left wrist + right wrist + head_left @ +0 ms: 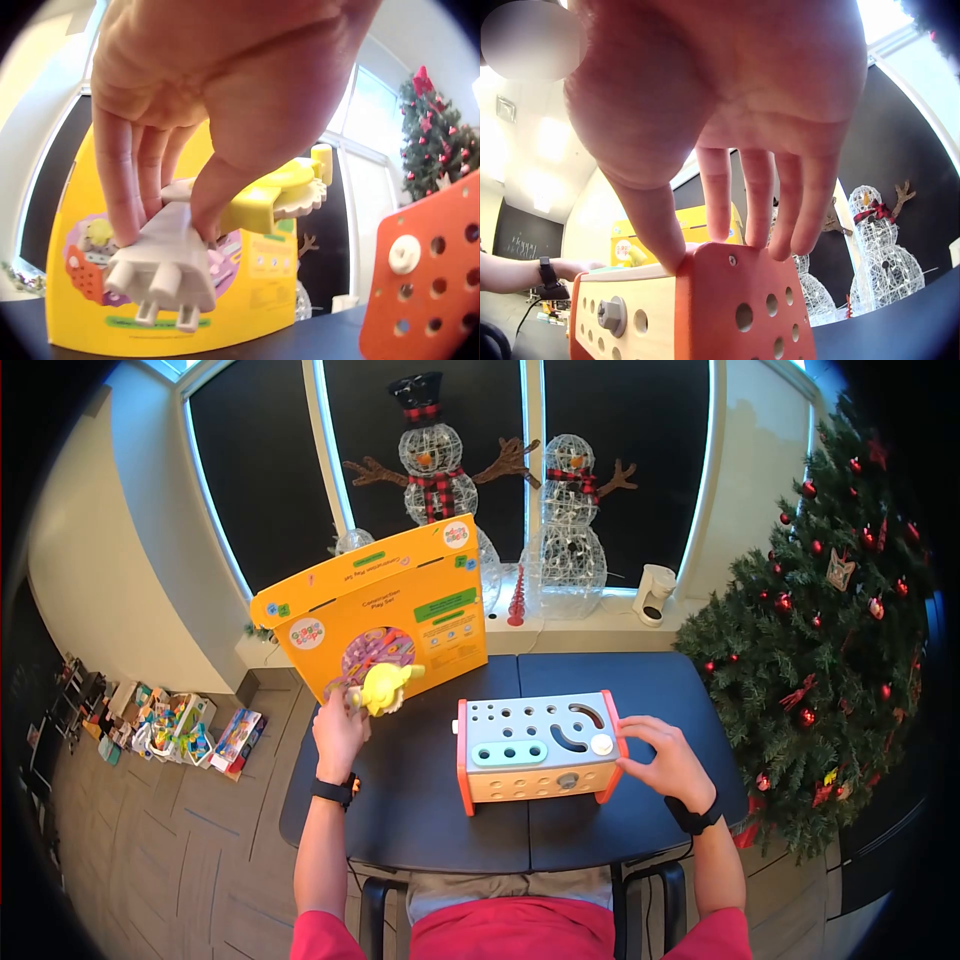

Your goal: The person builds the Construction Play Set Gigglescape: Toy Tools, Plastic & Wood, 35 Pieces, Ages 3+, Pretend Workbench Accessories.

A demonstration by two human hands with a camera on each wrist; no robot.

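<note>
My left hand [340,738] holds a yellow-and-white plastic toy piece [383,690] in front of a yellow box, raised above the table. Close up in the left wrist view, thumb and fingers pinch its whitish base [171,251], which has short pegs pointing down; a yellow part [259,204] with a scalloped white edge sticks out to the side. A wooden toy workbench [520,784] with a grey top, holes and curved slots stands on the table. My right hand [672,762] grips its red right end panel [739,289], thumb at the front corner, fingers over the top edge.
The yellow play-set box [455,645] stands upright at the back left of the dark table [430,820]. Wire snowmen [570,565] are by the windows, and a decorated tree [800,650] is at the right. Bins of toys [190,725] sit on the floor at left.
</note>
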